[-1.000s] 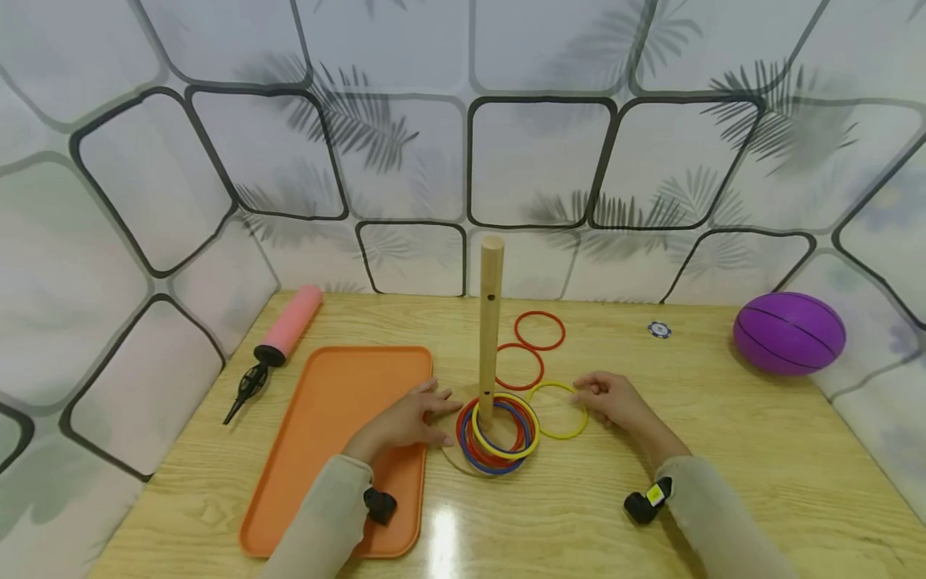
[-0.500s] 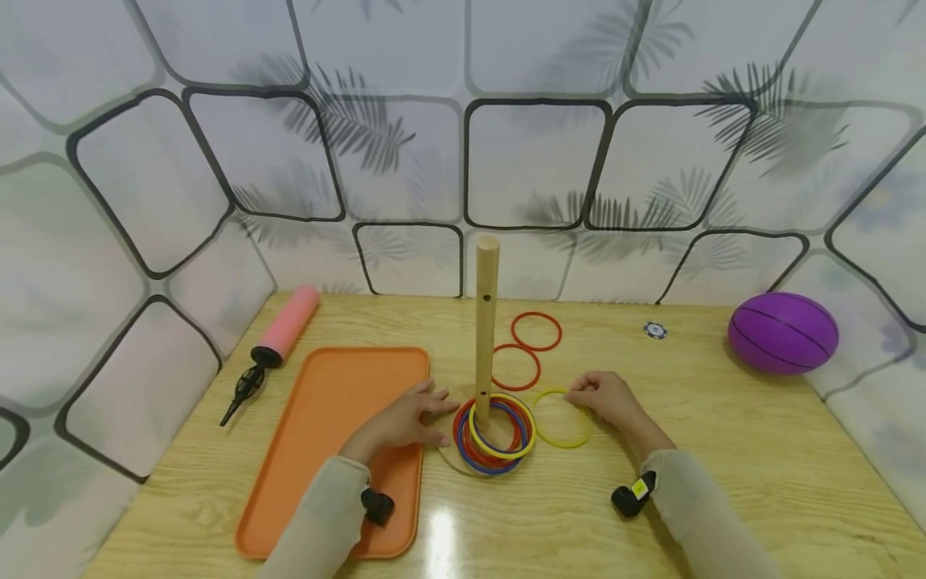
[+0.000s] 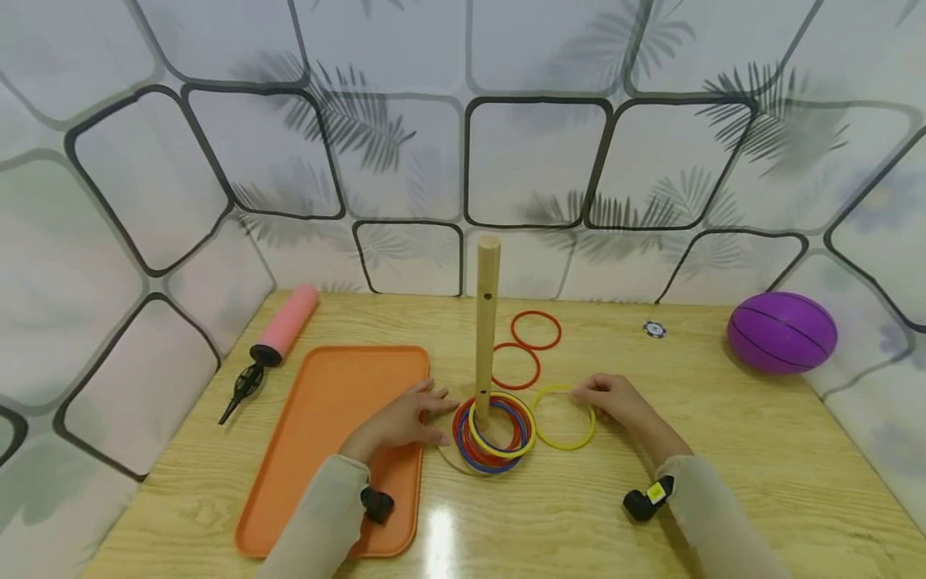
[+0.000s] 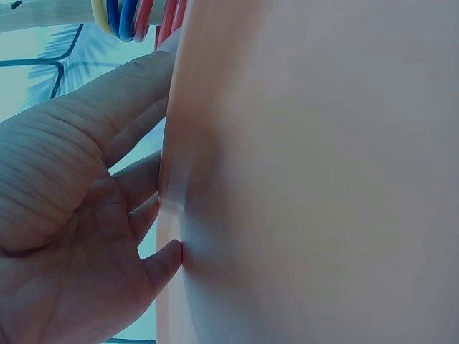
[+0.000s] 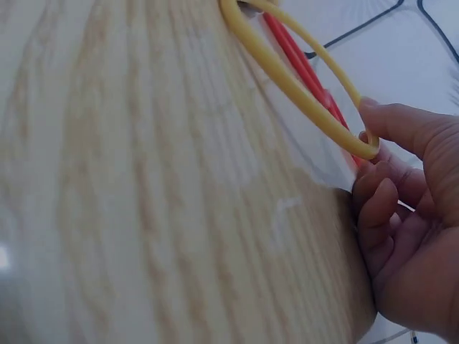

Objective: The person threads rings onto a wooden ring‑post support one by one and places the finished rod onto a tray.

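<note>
Between thumb and fingers, my right hand (image 3: pixel 613 400) pinches the edge of a yellow ring (image 3: pixel 567 447). The right wrist view shows that yellow ring (image 5: pixel 301 97) tilted above the wood. A wooden post (image 3: pixel 486 322) stands upright on a round base (image 3: pixel 456 460), partly hidden under the stacked red, blue and yellow rings (image 3: pixel 495 465) around it. To the left of the stack, my left hand (image 3: pixel 399 418) lies over the orange tray's edge, fingers spread and fingertips beside the rings. The left wrist view has this hand (image 4: pixel 79 193) against the tray's side, holding nothing.
An orange tray (image 3: pixel 340 386) covers the left front of the wooden table. Behind the post lie two red rings (image 3: pixel 536 330). A pink hand pump (image 3: pixel 285 326) is at far left; a blue-and-white chip (image 3: pixel 654 330) and a purple ball (image 3: pixel 783 333) are at right.
The pinched yellow ring has shifted slightly down and right in the head view, its edge clear in my right fingers. My left hand and the stacked rings stay put.
</note>
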A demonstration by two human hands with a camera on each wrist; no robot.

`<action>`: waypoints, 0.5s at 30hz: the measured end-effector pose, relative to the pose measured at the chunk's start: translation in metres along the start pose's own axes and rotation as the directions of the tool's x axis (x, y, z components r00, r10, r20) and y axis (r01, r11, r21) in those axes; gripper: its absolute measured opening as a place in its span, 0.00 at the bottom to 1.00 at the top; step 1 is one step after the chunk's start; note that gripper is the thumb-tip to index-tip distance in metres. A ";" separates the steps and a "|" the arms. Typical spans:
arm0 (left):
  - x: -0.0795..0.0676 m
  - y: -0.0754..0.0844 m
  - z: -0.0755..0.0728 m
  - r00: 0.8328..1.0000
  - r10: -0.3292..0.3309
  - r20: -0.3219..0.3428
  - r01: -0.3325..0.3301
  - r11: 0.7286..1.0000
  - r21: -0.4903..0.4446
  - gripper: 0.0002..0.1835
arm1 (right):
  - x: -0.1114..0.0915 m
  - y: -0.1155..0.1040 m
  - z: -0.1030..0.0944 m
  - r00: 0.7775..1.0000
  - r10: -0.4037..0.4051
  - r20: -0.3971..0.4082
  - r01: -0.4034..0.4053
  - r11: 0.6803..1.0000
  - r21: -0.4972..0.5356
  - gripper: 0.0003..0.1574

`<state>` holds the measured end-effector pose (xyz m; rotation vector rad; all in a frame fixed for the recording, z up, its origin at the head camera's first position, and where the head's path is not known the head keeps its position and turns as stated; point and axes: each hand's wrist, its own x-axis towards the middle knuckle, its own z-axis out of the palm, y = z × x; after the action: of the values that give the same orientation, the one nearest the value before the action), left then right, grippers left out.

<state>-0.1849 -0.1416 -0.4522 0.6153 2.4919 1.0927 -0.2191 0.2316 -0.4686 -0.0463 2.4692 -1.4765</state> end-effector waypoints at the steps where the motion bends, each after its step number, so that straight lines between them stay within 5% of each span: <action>1: 0.000 0.000 0.000 1.000 0.002 -0.001 -0.002 1.000 0.001 0.32 | 0.000 0.000 -0.001 1.000 0.002 0.005 -0.002 1.000 0.011 0.18; 15: 0.001 -0.001 -0.001 1.000 -0.007 0.001 0.007 1.000 -0.019 0.31 | -0.009 0.005 -0.028 0.982 0.018 0.189 -0.055 0.980 0.191 0.14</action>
<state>-0.1864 -0.1426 -0.4525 0.6002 2.4782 1.1123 -0.2163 0.2595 -0.4588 -0.0965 2.1581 -1.6132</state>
